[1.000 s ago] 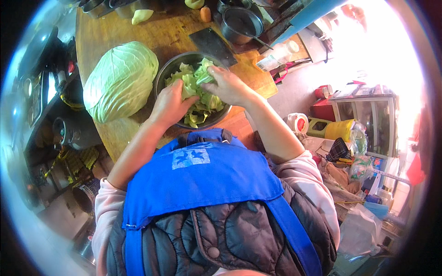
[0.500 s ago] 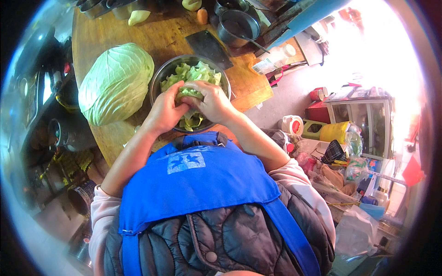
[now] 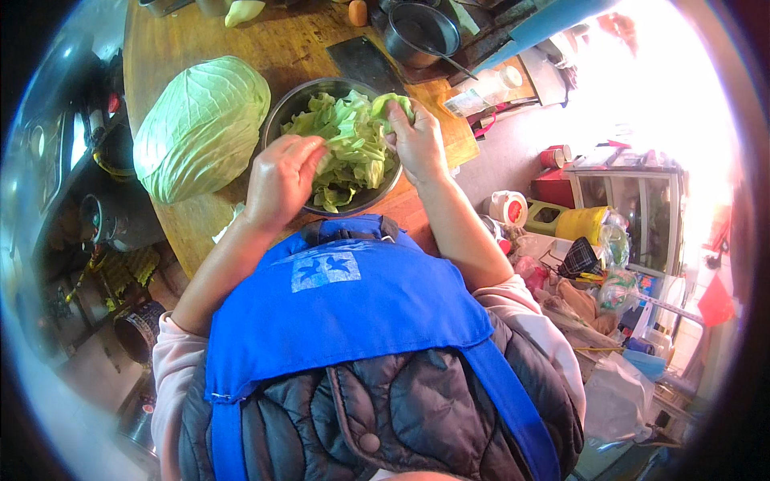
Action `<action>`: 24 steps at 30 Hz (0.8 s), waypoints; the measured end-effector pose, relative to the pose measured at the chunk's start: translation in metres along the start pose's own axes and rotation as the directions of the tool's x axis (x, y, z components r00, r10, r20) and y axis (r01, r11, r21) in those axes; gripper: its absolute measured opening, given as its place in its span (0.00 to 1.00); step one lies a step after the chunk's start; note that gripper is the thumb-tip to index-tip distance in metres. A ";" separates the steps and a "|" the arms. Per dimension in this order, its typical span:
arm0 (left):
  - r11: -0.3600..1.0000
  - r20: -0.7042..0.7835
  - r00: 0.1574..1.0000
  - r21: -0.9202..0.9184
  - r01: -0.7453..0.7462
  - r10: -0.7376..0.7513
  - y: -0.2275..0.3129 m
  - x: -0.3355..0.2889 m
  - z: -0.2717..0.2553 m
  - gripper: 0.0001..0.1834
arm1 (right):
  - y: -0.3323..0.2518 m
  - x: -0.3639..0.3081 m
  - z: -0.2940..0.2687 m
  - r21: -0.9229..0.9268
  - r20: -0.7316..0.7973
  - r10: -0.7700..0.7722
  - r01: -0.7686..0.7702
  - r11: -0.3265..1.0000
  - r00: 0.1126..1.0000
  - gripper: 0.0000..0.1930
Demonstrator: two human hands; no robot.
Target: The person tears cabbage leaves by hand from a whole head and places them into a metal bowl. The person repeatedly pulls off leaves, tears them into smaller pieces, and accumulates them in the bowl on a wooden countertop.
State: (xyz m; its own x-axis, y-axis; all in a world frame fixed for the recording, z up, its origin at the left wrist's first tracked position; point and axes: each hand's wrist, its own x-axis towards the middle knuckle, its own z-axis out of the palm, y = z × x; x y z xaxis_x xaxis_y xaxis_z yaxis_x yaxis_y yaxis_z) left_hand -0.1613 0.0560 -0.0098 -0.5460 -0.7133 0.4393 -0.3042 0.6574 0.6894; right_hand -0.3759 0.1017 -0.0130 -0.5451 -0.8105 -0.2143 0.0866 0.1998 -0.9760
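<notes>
Torn cabbage leaves (image 3: 350, 148) fill a metal bowl (image 3: 290, 104) on the wooden table in front of me. My right hand (image 3: 419, 146) is closed on a piece of cabbage leaf (image 3: 391, 107) over the bowl's right side. At the left rim, my left hand (image 3: 282, 178) has its fingertips pinched together beside the torn leaves; whatever is between them, if anything, is too small to make out. Left of the bowl lies a large pale green cabbage (image 3: 204, 128), apart from both hands.
Behind the bowl lies a dark flat slab (image 3: 366, 64), with a dark pot (image 3: 421, 36) holding a long handle beyond it. A pale yellow vegetable (image 3: 244, 12) lies at the far edge of the wooden table (image 3: 183, 36). Mixed household goods and a glass-fronted cabinet (image 3: 634, 210) stand at right.
My hands were together over the bowl around a leaf piece. They have parted: the right has moved right and away from me with a piece, the left slightly back to the rim.
</notes>
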 end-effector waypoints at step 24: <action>0.894 0.328 0.944 0.432 -0.119 -0.033 -0.016 -0.017 0.020 0.32 | 0.032 -0.015 -0.007 -0.575 0.778 -0.154 0.789 0.214 0.609 0.26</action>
State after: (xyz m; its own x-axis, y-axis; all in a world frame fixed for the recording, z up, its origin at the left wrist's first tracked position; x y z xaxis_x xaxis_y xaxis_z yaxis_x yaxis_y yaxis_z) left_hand -0.1632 0.0620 -0.0401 -0.7614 -0.6156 0.2032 -0.5442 0.7774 0.3155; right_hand -0.3707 0.1242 -0.0412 0.3035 -0.9528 -0.0103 -0.8915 -0.2801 -0.3560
